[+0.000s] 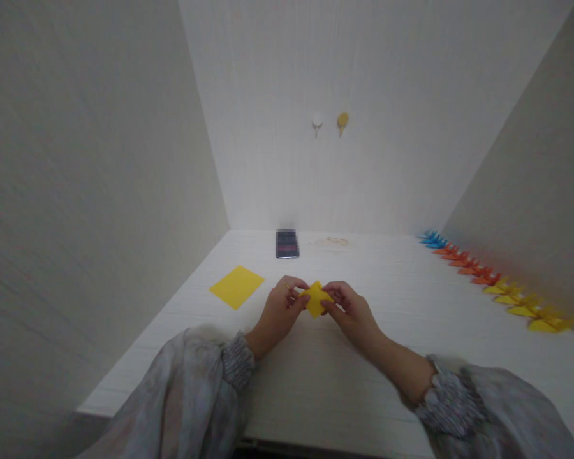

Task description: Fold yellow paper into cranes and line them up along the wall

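A small folded piece of yellow origami paper [317, 298], diamond-shaped, is held between my two hands above the white table. My left hand [283, 307] pinches its left corner between thumb and fingers, and a ring shows on one finger. On the opposite corner, my right hand [351, 310] grips the paper the same way. A flat yellow paper sheet [237, 287] lies to the left of my left hand, touched by neither hand. The undersides of the folded paper are hidden.
Along the right wall runs a row of folded paper figures: blue [433, 240], red-orange [469, 262] and yellow [526, 303]. A dark blurred rectangular object [287, 243] is at the back. Two hooks, white [317, 122] and gold [342, 121], hang on the back wall. Walls enclose both sides.
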A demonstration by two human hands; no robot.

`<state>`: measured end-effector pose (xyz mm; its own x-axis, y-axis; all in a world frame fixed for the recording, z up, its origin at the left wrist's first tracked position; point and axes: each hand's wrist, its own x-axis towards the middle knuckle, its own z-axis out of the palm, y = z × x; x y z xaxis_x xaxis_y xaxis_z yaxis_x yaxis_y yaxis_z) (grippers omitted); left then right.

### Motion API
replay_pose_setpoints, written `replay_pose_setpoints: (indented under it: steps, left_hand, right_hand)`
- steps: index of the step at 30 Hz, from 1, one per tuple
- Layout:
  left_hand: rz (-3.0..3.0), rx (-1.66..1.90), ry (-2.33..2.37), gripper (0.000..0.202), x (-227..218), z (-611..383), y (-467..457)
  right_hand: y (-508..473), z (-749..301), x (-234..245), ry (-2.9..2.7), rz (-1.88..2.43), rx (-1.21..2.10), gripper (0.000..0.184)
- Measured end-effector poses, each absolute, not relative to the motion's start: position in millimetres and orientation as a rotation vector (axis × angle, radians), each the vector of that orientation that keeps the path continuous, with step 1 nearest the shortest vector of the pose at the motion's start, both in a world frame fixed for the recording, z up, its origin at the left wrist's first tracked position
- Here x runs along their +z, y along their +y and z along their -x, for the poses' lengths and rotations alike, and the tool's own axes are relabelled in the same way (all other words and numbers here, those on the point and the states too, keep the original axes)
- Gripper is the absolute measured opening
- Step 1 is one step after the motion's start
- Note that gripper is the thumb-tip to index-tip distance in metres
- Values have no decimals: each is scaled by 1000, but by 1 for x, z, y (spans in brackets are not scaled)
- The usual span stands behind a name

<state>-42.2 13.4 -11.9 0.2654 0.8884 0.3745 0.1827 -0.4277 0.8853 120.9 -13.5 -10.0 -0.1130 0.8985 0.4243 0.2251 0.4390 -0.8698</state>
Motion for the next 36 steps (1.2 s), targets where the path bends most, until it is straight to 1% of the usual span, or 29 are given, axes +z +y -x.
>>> replay_pose_setpoints:
  steps: [7, 11, 16, 20, 22, 25, 26, 30, 36]
  left_hand:
    - [-1930, 1249, 917, 17, -9, 43, 12]
    - [-1951, 1253, 885, 13, -6, 43, 10]
    - [-1890, 1249, 842, 8, -7, 42, 10]
    - [-1880, 1245, 773, 17, -10, 42, 11]
    - [-1853, 1235, 734, 19, -10, 42, 11]
    - [-1823, 1238, 711, 17, -9, 42, 11]
    - [-1820, 1242, 708, 16, -9, 42, 11]
    - [-1848, 1242, 687, 13, -8, 43, 11]
    - [-1884, 1237, 641, 17, -6, 45, 9]
  right_hand:
    - [-13, -121, -9, -1620, 1029, 744, 10]
    - [-12, -122, -12, -1669, 1027, 718, 6]
    - [-9, -125, -14, -1689, 1034, 681, 10]
    - [-9, -126, -13, -1688, 1051, 674, 8]
    - [-10, -125, -12, -1672, 1028, 674, 13]
    - [-12, -124, -9, -1698, 942, 637, 26]
    - [-13, -123, -8, -1729, 916, 608, 26]
    - [-16, -122, -5, -1834, 860, 515, 15]
    - [-12, -124, -5, -1894, 870, 524, 13]
